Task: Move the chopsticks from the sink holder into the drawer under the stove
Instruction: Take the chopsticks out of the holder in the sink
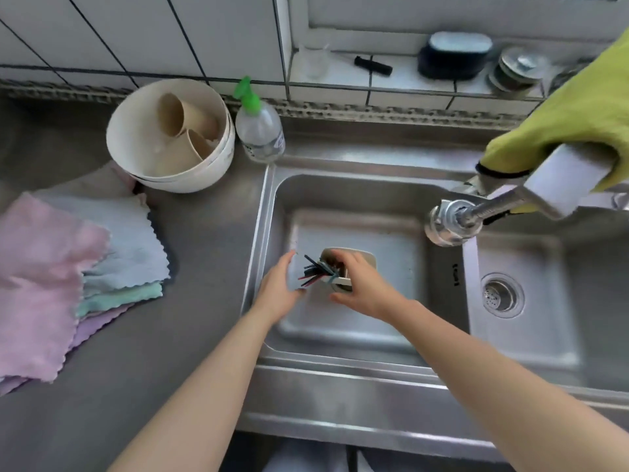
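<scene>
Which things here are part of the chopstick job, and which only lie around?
Part of the job: chopsticks; holder; left hand; right hand.

Only lying around: bowl with cups; spray bottle; cloths; faucet; yellow-green glove.

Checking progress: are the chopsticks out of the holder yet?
No, the chopsticks sit in the holder in the sink.

No lettering is showing clearly enough to read: the spray bottle (259,129) label and the dark mark on the sink (455,274) divider are staying blurred.
</scene>
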### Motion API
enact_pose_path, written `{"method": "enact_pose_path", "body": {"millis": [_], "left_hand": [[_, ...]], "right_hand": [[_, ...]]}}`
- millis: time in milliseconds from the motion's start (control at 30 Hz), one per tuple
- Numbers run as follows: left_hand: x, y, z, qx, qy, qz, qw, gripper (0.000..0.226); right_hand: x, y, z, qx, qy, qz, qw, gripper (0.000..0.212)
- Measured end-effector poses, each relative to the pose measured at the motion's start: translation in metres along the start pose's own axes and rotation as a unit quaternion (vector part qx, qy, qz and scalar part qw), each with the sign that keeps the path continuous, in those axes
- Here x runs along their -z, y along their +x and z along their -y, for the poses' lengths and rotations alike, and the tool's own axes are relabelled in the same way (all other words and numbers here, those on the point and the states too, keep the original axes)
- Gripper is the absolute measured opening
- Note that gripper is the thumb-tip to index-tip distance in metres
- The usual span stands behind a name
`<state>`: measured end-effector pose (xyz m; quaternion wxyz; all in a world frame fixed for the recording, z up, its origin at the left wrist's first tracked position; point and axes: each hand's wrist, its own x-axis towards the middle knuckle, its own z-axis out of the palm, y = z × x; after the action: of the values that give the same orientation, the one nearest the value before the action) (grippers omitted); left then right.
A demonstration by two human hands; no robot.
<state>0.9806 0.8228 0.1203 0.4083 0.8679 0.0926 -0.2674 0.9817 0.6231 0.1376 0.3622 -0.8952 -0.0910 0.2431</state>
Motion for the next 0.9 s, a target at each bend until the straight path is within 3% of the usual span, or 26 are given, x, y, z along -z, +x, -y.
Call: {"method": "enact_pose_path", "body": {"millis": [233,467,600,900], "left_hand": [[-0.015,0.025,0.01,-0.125,0.011,0.007,0.992,0.064],[-0.02,0.039,0.016,-0.193,-0.002,-0.03,0.981,0.029],[-0.022,0.043,0.014,-0.203,-0.02,-0.045,0.978,0.02],[-0.037,0.052,0.001,-0.17,-0.087,-0.043,0.981,0.008]], "right_hand": [[-0.015,0.013,-0.007,0.034,-0.067,-0.014,0.997,0.063],[-0.02,0.032,-0.008,0.063,-0.067,-0.072,0.993,0.026],[-0.017,0.038,-0.01,0.075,-0.062,-0.094,0.991,0.01],[-0.017,0.04,-0.027,0.005,0.024,-0.121,0.992,0.016]]}}
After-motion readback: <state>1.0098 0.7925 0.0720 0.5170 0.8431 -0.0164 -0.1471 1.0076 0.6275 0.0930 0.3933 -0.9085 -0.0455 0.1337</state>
